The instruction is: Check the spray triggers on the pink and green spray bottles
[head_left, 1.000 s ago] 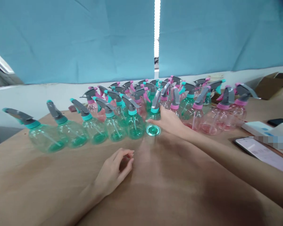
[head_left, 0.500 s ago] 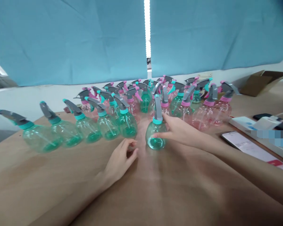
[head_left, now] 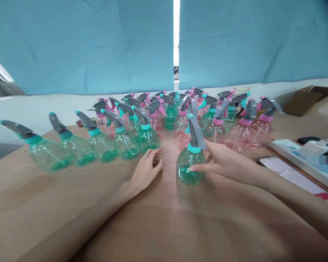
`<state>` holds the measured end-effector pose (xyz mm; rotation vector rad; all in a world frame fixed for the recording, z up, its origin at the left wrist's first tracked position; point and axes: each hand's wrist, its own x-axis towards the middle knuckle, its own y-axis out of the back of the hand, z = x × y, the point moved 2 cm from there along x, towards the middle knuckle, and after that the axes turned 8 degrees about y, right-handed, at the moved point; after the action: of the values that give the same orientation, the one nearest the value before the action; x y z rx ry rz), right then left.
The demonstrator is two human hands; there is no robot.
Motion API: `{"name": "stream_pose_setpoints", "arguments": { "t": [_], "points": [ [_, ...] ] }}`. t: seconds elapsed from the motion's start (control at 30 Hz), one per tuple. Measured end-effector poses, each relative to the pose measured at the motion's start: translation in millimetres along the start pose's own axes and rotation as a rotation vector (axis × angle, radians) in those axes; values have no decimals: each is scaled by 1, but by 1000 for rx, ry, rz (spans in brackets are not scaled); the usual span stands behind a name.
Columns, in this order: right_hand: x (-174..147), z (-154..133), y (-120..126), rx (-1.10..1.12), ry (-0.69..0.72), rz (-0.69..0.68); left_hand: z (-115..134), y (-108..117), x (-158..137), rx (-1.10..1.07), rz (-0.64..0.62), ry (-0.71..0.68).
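My right hand [head_left: 222, 160] grips a clear green spray bottle [head_left: 191, 165] from its right side, thumb across the front of the round body. This bottle has a turquoise collar and a grey trigger head that leans to the left. My left hand [head_left: 146, 165] rests at the table, fingers loosely curled, thumb apart, holding nothing. Just behind its fingertips stands another green spray bottle [head_left: 149, 138]; whether they touch I cannot tell. Further green spray bottles [head_left: 105, 147] form a row to the left.
Several pink spray bottles [head_left: 236, 136] and green ones crowd the back of the wooden table [head_left: 164, 218]. A phone [head_left: 295, 176], a white power strip [head_left: 289, 149] and an open cardboard box [head_left: 303, 100] lie to the right. A blue curtain [head_left: 98, 47] hangs behind.
My right hand has brought the green spray bottle nearer to me and slightly right, and its head has turned. My left hand has shifted slightly forward.
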<state>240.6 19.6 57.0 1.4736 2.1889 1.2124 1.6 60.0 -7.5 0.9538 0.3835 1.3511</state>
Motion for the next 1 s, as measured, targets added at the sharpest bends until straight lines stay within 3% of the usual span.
{"name": "stream_pose_setpoints", "arguments": {
  "t": [0.23,0.43,0.57,0.63,0.83,1.0],
  "points": [
    [0,4,3,11,34,-38,6,3,-9,-73,-58,-1],
    [-3,-5,15,165,164,-258,31,-4,-23,-195,-254,-70],
    [-7,-6,16,293,176,-326,45,-17,-24,-373,-368,-111],
    [-8,-5,13,357,145,-285,51,-22,-24,-420,-398,-117],
    [-7,-2,2,412,61,53,72,-32,-20,-437,-383,-215],
    [-6,3,-1,463,7,255,84,-39,-15,-396,-383,-253]
  ]
}}
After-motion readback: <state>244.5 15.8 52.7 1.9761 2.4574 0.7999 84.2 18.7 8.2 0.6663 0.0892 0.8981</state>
